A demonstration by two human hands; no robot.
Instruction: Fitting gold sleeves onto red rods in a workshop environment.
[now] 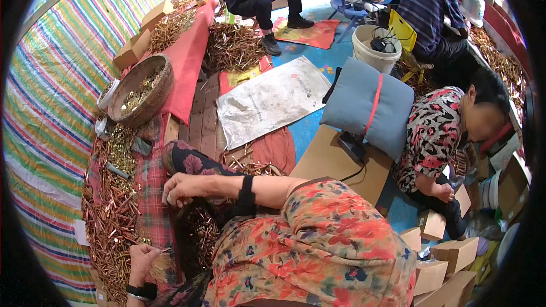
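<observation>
My left hand [143, 260], with a bracelet and black band at its wrist, is closed in a pinch at the edge of a long heap of slim copper-coloured pieces [111, 222]. Something thin seems to show at its fingertips, too small to name. Farther off, my right hand [183, 189], a black band on its forearm, hangs with curled fingers above a dark hollow holding more metal pieces [200, 230]. What those fingers hold, if anything, is hidden. Red plaid cloth [152, 193] lies between the heap and my lap. Small gold-coloured parts [121, 145] are piled at the heap's far end.
A woven basket [166, 88] of gold-coloured parts stands beyond the heap, beside striped sheeting [51, 136]. A white sack [273, 99] lies on the floor. At right, a person in patterned clothes [435, 131] sits near cardboard boxes [455, 253] and a grey cushion [364, 102]. Others sit farther back.
</observation>
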